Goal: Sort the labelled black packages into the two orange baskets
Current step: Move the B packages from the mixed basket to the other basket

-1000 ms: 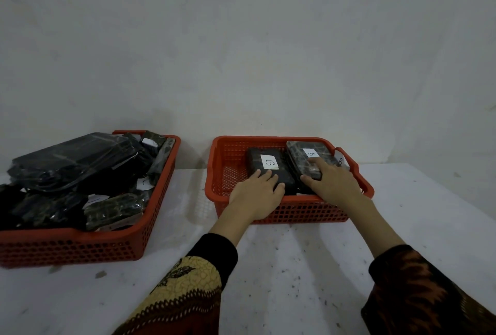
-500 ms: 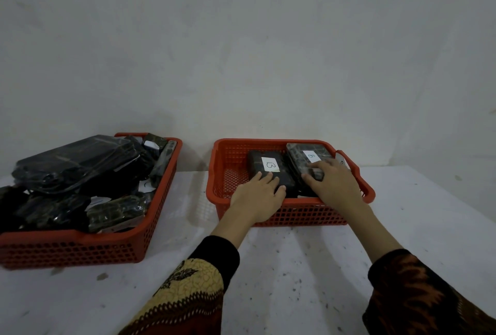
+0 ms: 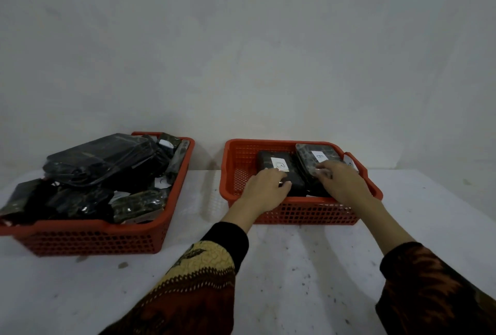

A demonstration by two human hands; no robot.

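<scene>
Baskets, two of them, sit on the white, speckled bench (image 3: 268, 281), both of orange plastic with a perforated lattice wall and rounded corners. The left basket (image 3: 94, 238) is heaped with black packages (image 3: 102, 157) in glossy, crinkled film, too tangled to count; a few white labels show among them. The right basket (image 3: 300, 213) holds two flat, rectangular packages side by side, with a white corner of something more at its far right edge that cannot be made out.

The package on the left (image 3: 276, 162) is matt black with a white paper label bearing a handwritten mark. The package on the right (image 3: 314, 153) has a mottled, shiny wrapping and its own white label.

Both hands reach into the right basket. The left hand (image 3: 265, 189) lies on the near end of the matt package, fingers gently bent over it, more a rest than a firm grip. The right hand (image 3: 341, 184) lies on the mottled package with fingers spread fairly flat, its fingertips blurred. Two patterned sleeves (image 3: 193, 281) cover the forearms, one yellow and dark, the other brown and black.
</scene>
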